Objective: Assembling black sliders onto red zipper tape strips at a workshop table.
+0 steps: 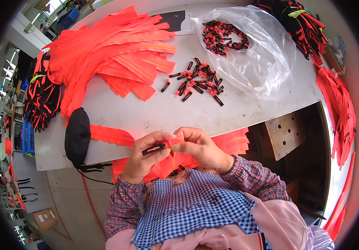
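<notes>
At the table's front edge, my left hand pinches a zipper slider with a black pull tab. My right hand meets it fingertip to fingertip, closed on the end of an orange-red zipper tape at the slider. Whether the tape is inside the slider is hidden by my fingers. To the left, another stretch of zipper tape runs out from under a black pouch. More orange-red tapes lie across my lap below my hands. Loose sliders with black pulls form a pile beyond them.
A large heap of orange-red zipper tapes covers the table's far left. A clear plastic bag with more sliders stands at the back right. Black-and-red bundles hang at the left edge. A holed wooden board sits below the tabletop at right.
</notes>
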Demonstrator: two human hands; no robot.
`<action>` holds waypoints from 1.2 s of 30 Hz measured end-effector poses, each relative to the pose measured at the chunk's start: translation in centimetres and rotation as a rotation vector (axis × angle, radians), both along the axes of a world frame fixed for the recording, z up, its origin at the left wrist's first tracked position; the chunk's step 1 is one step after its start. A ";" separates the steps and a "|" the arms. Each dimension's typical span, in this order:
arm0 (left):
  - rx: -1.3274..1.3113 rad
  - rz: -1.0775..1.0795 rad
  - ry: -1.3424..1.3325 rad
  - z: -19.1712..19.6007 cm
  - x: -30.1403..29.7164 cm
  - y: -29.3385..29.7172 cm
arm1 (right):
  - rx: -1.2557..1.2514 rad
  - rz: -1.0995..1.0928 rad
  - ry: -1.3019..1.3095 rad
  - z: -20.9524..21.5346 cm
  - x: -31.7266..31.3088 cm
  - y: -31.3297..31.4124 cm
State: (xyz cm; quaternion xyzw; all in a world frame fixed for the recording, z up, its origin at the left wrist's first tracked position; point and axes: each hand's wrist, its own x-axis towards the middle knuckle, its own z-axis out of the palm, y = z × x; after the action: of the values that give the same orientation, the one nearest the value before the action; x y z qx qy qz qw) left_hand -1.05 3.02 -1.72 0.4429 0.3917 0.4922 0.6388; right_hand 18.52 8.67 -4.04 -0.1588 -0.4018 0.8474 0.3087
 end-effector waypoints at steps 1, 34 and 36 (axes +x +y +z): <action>0.040 -0.009 0.092 0.3 -0.1 0.1 | 0.002 -0.041 0.005 0.0 0.0 -0.1; 0.324 0.091 0.604 2.8 1.3 -1.1 | 1.050 -0.401 -0.187 0.9 1.2 -0.2; 0.339 0.084 0.625 3.0 1.4 -1.1 | 1.064 -0.414 -0.187 0.8 1.2 -0.1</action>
State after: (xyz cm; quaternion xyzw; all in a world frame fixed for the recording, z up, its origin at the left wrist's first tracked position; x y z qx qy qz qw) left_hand 0.38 1.91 1.24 0.6555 0.4987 0.4166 0.3847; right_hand 19.73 8.55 -3.19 -0.1311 -0.7588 0.4330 0.4686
